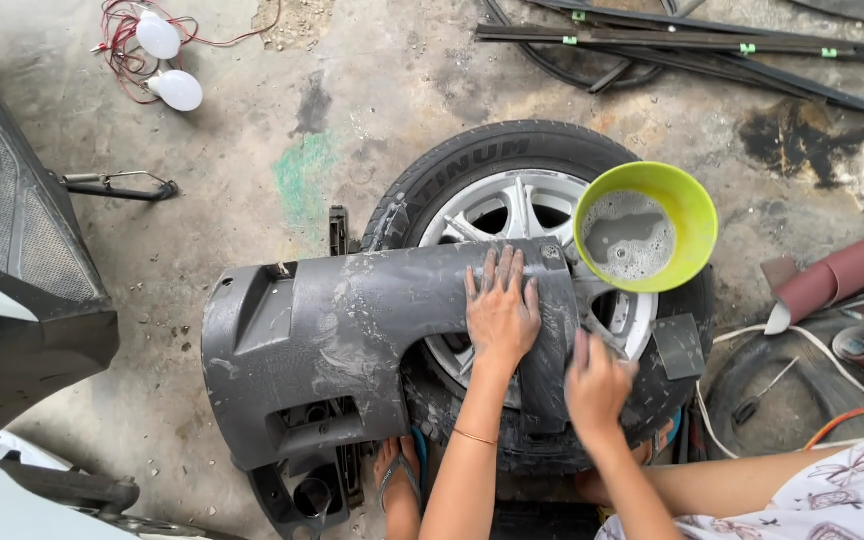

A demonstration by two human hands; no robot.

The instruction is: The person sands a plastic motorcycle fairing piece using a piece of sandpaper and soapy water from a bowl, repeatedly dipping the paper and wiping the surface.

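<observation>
Grey concrete floor [372,90], stained and dusty, spreads under everything I see. On it lies a car wheel [512,200], black tyre with a silver rim, flat on its side just in front of me. Across the wheel rests a big grey plastic car panel [332,340], wet and smeared with pale sludge, its longer part hanging off to the left of the wheel. A dark bumper part [12,250] sits at the far left edge of the scene.

A lime green bowl [692,215] stands on the right side of the wheel, holding cloudy, foamy water. Further right lie rolls of reddish-brown sandpaper [842,275], and far off at the top right lie long black trim strips [692,45]. At the top left two white light bulbs [167,62] lie on a tangle of red wire.

My left hand [500,310] is spread wide, palm flat on the right end of the panel, fingers pointing away from me. My right hand [597,385] is curled against the near right edge of the panel; it is blurred, and I cannot tell whether it grips something. My foot [397,470] in a sandal shows just below the panel.
</observation>
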